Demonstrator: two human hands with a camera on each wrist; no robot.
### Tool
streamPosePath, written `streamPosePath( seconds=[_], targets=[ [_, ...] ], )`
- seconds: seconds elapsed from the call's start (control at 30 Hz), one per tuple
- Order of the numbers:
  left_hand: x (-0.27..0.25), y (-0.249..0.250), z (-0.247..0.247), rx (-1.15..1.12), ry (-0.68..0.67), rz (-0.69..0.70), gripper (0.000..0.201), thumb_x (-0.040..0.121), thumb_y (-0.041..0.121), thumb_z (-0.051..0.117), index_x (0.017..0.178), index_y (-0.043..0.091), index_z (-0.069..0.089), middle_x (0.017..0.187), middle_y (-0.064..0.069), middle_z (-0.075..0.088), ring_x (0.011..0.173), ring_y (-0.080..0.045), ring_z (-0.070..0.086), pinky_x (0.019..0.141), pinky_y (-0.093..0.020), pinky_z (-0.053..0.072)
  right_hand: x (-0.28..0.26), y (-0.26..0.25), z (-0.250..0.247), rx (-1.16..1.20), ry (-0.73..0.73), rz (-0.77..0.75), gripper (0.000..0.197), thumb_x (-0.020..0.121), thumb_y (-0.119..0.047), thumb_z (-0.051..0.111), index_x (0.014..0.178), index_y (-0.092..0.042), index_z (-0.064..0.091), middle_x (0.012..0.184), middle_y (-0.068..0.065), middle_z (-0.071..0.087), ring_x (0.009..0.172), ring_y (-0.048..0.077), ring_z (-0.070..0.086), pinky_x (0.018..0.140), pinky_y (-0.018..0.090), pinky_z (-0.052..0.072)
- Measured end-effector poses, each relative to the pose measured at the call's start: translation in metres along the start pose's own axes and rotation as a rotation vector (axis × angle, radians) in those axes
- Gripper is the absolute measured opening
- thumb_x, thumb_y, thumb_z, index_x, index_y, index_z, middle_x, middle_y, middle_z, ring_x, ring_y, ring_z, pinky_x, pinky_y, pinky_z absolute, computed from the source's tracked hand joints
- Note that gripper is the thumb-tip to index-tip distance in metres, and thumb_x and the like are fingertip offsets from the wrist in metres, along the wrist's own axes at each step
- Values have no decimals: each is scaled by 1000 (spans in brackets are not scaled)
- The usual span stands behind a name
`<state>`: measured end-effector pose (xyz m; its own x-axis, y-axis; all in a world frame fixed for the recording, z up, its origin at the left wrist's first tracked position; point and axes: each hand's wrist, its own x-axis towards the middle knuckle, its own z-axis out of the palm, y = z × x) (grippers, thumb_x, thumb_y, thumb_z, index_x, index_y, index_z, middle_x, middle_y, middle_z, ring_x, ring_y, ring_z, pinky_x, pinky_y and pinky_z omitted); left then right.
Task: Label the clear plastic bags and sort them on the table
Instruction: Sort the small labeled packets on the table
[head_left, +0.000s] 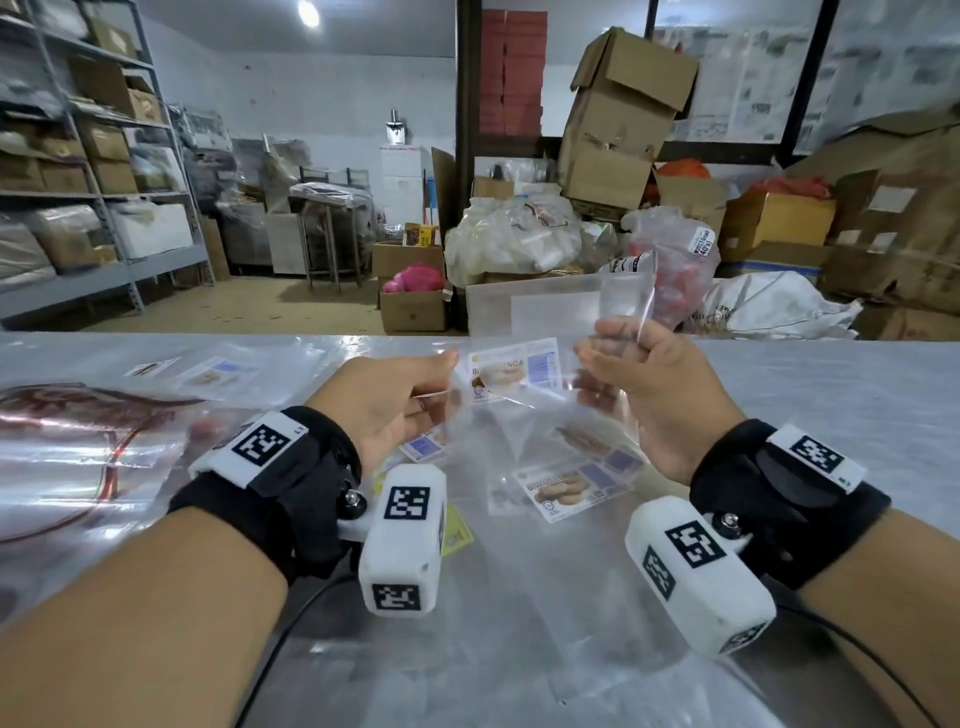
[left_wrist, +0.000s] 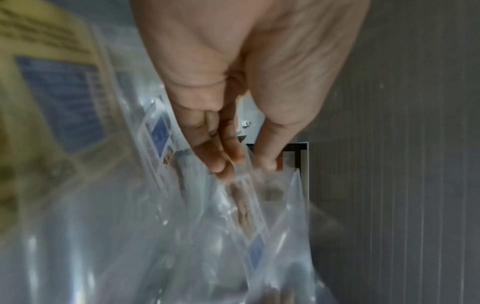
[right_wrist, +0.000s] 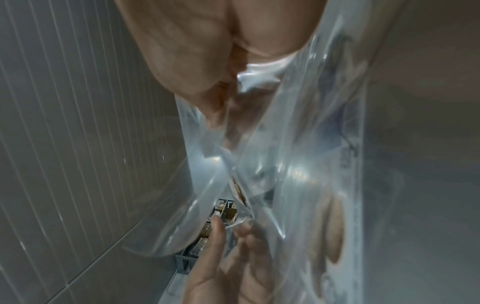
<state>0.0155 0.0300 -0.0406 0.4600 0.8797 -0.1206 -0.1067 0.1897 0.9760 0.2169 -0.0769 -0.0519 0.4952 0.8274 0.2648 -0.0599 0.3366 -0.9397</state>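
Note:
I hold a clear plastic bag (head_left: 550, 312) up above the steel table (head_left: 831, 395) with both hands. My left hand (head_left: 441, 384) pinches its left edge between thumb and fingers. My right hand (head_left: 602, 358) grips the right part, fingers curled round the film. A biscuit label (head_left: 514, 370) shows between the hands; whether it sticks to this bag or lies behind it is unclear. The left wrist view has the left hand (left_wrist: 244, 166) pinching the bag (left_wrist: 207, 236). In the right wrist view the right hand (right_wrist: 223, 98) holds crumpled film (right_wrist: 285, 164), with the left hand (right_wrist: 228, 236) beyond.
Labelled bags (head_left: 566, 483) lie on the table under my hands, more (head_left: 218, 370) at the far left. A pile of clear bags with red print (head_left: 78, 452) fills the left side. A yellow sheet (head_left: 457, 535) lies near my left wrist. Cardboard boxes and sacks stand past the far edge.

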Motion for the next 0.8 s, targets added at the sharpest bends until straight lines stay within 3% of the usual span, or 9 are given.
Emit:
streamPosePath(
  seconds=[0.13, 0.2, 0.27, 0.4, 0.5, 0.57, 0.63, 0.7, 0.8],
  targets=[
    [-4, 3, 0, -5, -67, -101, 4, 94, 4, 64, 91, 4, 62, 74, -6, 57, 52, -11, 56, 47, -17, 48, 0, -2, 1, 23, 6, -22, 29, 93, 6, 61, 114, -12, 55, 85, 2, 72, 65, 12, 68, 63, 26, 56],
    [-6, 3, -1, 27, -62, -87, 14, 92, 0, 57, 95, 4, 70, 69, -3, 64, 59, -10, 49, 53, -19, 37, 0, -1, 0, 22, -11, -10, 36, 91, 7, 63, 120, -11, 53, 86, 2, 72, 66, 15, 69, 66, 29, 56],
    [-7, 5, -2, -9, -73, -28, 21, 94, 12, 55, 101, 5, 73, 76, -4, 70, 67, -14, 50, 60, -24, 36, 0, 0, 0, -59, -43, 12, 49, 86, 8, 69, 128, -10, 52, 97, 4, 72, 74, 20, 72, 70, 31, 57],
    [-9, 7, 0, -67, -143, 12, 47, 90, 50, 61, 110, 7, 67, 106, -15, 76, 84, -25, 69, 73, -34, 50, -1, 0, 0, -208, -137, 57, 76, 69, 13, 78, 135, -16, 51, 116, 9, 69, 86, 26, 70, 88, 41, 60],
    [-9, 6, 0, -4, -100, 45, 19, 94, 13, 65, 113, 10, 63, 102, -18, 77, 72, -19, 70, 61, -26, 57, -1, -1, 1, -187, -208, 111, 82, 62, 1, 83, 134, -18, 49, 114, 11, 71, 93, 32, 71, 90, 44, 59],
    [-5, 5, -3, -45, -19, 46, 21, 96, -3, 59, 110, 13, 62, 96, -18, 77, 62, -14, 69, 57, -23, 56, 2, -3, -2, -237, -156, 107, 72, 69, -19, 84, 132, -19, 51, 112, 8, 74, 95, 28, 72, 84, 37, 58],
    [-1, 5, -6, -110, 37, 63, 27, 97, -9, 54, 108, 15, 61, 98, -19, 76, 63, -14, 69, 60, -22, 55, 8, -4, -7, -335, -14, 88, 54, 83, -27, 79, 131, -18, 56, 113, 5, 73, 95, 20, 70, 78, 29, 52],
    [3, 5, -9, -154, 77, 87, 35, 96, -13, 51, 116, 14, 60, 104, -17, 75, 72, -15, 69, 64, -22, 55, 11, -5, -14, -448, 97, 109, 48, 88, -20, 77, 132, -16, 57, 121, 2, 66, 95, 12, 63, 72, 24, 44],
    [8, 3, -11, -189, 129, 105, 44, 95, -15, 50, 126, 15, 55, 107, -15, 75, 69, -13, 72, 59, -23, 55, 11, -4, -21, -702, 27, 223, 72, 77, -17, 87, 140, -17, 52, 138, 1, 52, 106, 13, 53, 82, 25, 41]
  ],
)
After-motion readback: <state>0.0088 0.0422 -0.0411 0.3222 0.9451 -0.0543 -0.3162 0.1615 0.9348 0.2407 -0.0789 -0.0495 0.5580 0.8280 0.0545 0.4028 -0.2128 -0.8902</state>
